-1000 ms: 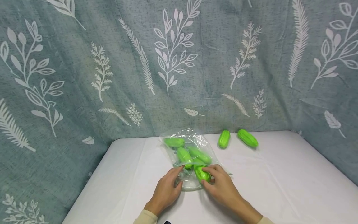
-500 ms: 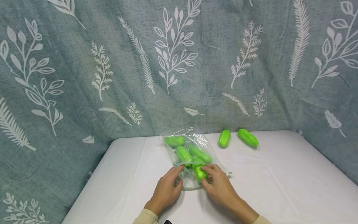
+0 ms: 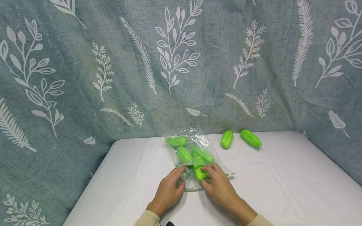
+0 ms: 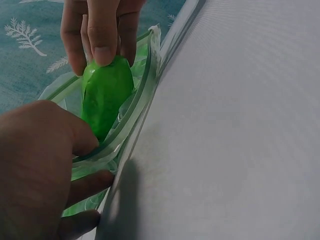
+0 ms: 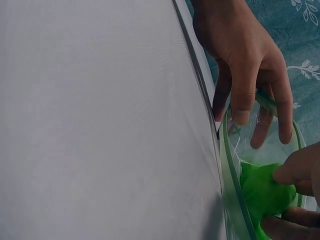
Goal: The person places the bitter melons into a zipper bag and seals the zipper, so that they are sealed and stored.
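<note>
A clear zip bag [image 3: 194,189] lies on the table, mouth towards me, with several green cucumbers [image 3: 184,154] inside. My right hand [image 3: 222,187] pinches one bright green cucumber [image 3: 198,174] between thumb and fingers; its far end is inside the bag. In the left wrist view this held cucumber [image 4: 102,95] passes between the bag's two rims [image 4: 146,90]. My left hand [image 3: 169,190] holds the left side of the mouth. The right wrist view shows that hand's fingers [image 5: 285,132] on both sides of the rim [image 5: 227,170]. Part of its grip is hidden.
Two more green cucumbers, one upright in view [image 3: 226,139] and one slanted [image 3: 250,138], lie at the table's back right. White cloth covers the table [image 3: 135,175]. A leaf-patterned curtain [image 3: 127,78] stands directly behind and along both sides.
The right hand has moved slightly forward and left, sliding the held cucumber further into the bag. The cucumber beside it has shifted a little away from me. The left hand stays put.
</note>
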The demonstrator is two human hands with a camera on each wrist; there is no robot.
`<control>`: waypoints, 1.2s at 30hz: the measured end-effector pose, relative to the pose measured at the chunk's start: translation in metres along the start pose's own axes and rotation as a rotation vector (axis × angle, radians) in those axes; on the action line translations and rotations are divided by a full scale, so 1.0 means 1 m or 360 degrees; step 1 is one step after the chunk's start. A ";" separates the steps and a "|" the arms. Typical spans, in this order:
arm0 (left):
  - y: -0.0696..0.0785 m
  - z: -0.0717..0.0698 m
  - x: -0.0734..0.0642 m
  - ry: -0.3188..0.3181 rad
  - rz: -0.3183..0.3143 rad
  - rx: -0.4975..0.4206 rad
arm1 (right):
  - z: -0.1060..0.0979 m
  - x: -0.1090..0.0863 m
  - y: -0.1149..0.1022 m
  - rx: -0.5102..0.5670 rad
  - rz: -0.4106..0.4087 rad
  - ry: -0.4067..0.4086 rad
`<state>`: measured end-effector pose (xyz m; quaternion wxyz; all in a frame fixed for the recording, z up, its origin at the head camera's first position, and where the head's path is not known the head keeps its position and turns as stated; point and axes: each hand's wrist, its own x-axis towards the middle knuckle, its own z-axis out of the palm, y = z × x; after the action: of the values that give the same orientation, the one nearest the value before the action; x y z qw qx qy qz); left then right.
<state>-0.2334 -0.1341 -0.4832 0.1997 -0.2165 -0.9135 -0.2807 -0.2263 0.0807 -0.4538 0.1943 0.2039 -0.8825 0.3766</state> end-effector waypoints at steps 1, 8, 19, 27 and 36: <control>0.000 0.000 0.000 -0.0004 -0.0001 -0.0002 | 0.000 0.001 0.000 -0.0038 -0.0009 0.0002; 0.001 -0.001 0.000 -0.0014 -0.0002 -0.0014 | 0.001 0.001 0.002 -0.0249 -0.0072 0.0003; 0.000 -0.001 -0.001 0.0015 0.0012 -0.0007 | -0.002 -0.004 0.001 -0.0231 -0.0026 -0.0002; -0.001 -0.001 -0.002 0.0020 0.0013 -0.0008 | -0.003 -0.006 -0.001 -0.0275 -0.0063 0.0023; 0.000 -0.001 -0.001 0.0035 0.0027 0.0014 | -0.001 -0.009 -0.006 -0.0309 -0.0126 -0.0090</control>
<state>-0.2326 -0.1355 -0.4827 0.2130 -0.2203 -0.9106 -0.2775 -0.2150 0.0797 -0.4538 0.2028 0.2294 -0.9113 0.2754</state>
